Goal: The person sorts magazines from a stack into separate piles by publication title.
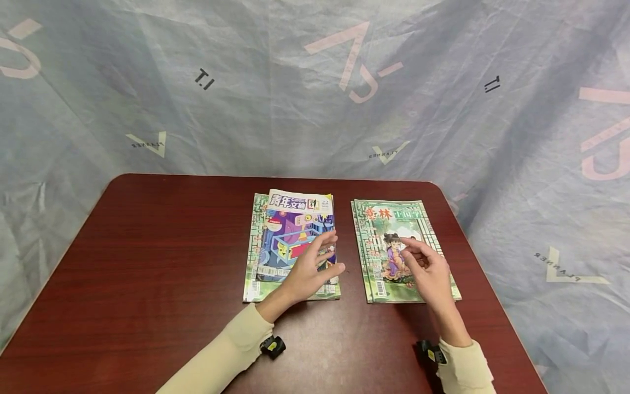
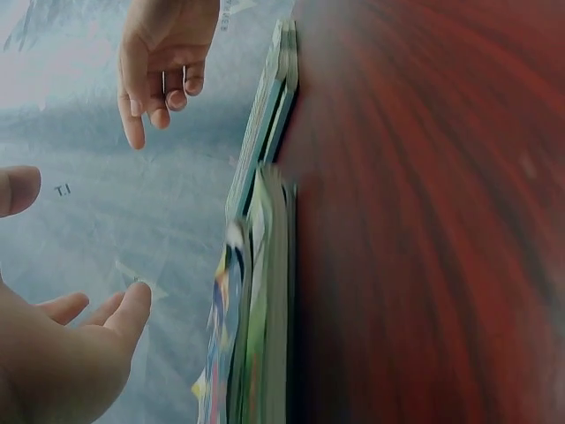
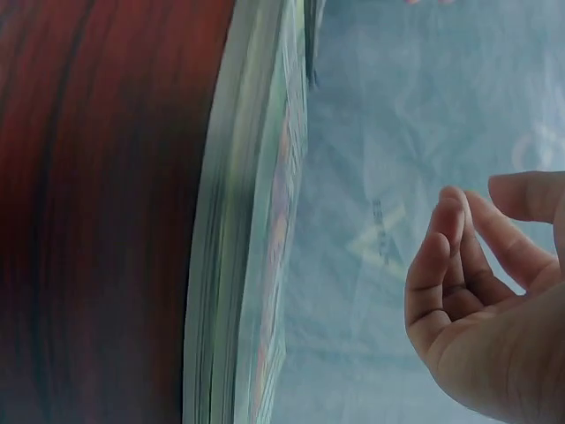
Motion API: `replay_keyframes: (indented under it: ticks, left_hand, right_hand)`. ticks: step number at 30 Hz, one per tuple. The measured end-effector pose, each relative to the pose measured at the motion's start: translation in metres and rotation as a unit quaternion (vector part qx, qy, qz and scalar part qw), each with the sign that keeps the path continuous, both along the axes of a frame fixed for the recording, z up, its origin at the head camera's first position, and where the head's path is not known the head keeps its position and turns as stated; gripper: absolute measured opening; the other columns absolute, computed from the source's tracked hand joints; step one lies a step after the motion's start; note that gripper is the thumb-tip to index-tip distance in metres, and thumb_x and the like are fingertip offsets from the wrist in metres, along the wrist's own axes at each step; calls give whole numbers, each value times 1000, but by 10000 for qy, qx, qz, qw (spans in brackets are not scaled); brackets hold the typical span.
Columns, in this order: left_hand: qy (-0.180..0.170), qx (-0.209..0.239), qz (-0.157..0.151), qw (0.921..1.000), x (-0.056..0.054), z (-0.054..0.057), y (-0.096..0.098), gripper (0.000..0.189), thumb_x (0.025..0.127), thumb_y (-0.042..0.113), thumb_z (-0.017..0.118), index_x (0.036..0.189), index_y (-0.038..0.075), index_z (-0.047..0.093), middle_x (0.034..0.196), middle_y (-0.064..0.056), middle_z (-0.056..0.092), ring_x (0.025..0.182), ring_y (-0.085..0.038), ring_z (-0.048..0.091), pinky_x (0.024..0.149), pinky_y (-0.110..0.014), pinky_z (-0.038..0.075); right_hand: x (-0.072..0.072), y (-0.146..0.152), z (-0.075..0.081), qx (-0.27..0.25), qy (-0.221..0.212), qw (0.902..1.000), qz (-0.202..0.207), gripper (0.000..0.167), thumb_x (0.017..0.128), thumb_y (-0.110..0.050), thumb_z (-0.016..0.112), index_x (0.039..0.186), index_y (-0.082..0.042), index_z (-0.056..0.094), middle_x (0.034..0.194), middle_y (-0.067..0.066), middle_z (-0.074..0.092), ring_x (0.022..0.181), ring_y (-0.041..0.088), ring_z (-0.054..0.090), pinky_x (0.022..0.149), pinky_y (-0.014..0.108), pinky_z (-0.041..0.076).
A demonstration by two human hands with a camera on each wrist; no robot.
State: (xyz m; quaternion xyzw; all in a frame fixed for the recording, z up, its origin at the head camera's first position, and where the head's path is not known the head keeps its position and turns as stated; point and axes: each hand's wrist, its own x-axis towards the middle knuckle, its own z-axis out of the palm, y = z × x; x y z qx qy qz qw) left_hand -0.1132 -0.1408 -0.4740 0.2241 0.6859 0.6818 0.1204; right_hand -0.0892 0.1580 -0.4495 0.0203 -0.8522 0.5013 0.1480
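Note:
My left hand (image 1: pixel 311 269) hovers above the left magazine pile, its fingers loosely extended and holding nothing. On top there lies a purple magazine (image 1: pixel 290 232), over a green magazine (image 1: pixel 250 273) whose left and lower edges show. My right hand (image 1: pixel 429 271) hangs over the right pile with fingers relaxed and bent, nothing between them. That pile's top is a green magazine (image 1: pixel 389 219) with a cartoon girl on its cover. In the left wrist view, a gap separates the left hand (image 2: pixel 71 358) from the pile's page edges (image 2: pixel 269 336). The right wrist view shows the right hand (image 3: pixel 485 318) apart from its pile (image 3: pixel 221 238).
Both piles lie side by side on a dark red table (image 1: pixel 147 262), a narrow strip of tabletop between them. A grey printed cloth (image 1: pixel 270 98) hangs behind and around the table. Small black devices (image 1: pixel 273 346) are strapped at both wrists.

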Motion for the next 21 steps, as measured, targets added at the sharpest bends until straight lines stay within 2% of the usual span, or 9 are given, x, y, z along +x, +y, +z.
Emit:
replay_keyframes:
  ticks: [5, 11, 15, 21]
  left_hand:
    - [-17, -157, 163, 9997, -3, -1, -19, 75, 108, 8, 71, 171, 0, 31, 171, -32, 37, 154, -54, 44, 125, -60, 41]
    - [148, -208, 658, 9975, -6, 0, -39, 73, 105, 3, 74, 168, -2, 37, 165, -33, 45, 150, -54, 48, 121, -59, 47]
    - [250, -295, 926, 9950, -7, 2, -52, 70, 105, 3, 73, 166, -3, 40, 164, -30, 47, 150, -53, 48, 118, -60, 49]
    - [229, -530, 1396, 9885, -6, 4, -72, 66, 107, 6, 73, 166, 0, 43, 163, -29, 51, 149, -49, 52, 114, -56, 54]
  right_hand:
    - [-2, -11, -2, -172, 2, 9999, 17, 27, 105, 4, 73, 131, 4, 77, 97, 20, 72, 77, 11, 64, 67, 17, 50]
    - [-2, -24, -2, -374, -100, 9992, 52, 27, 105, 4, 72, 131, 0, 79, 96, 18, 72, 78, 17, 67, 66, 18, 51]
    - [-3, -33, -2, -515, -139, 9984, 161, 27, 105, 3, 72, 132, 1, 78, 99, 20, 73, 80, 15, 67, 69, 17, 52]
    - [-4, -47, -5, -558, -168, 9977, 333, 28, 103, 4, 74, 130, 2, 79, 96, 21, 74, 80, 9, 66, 70, 17, 53]
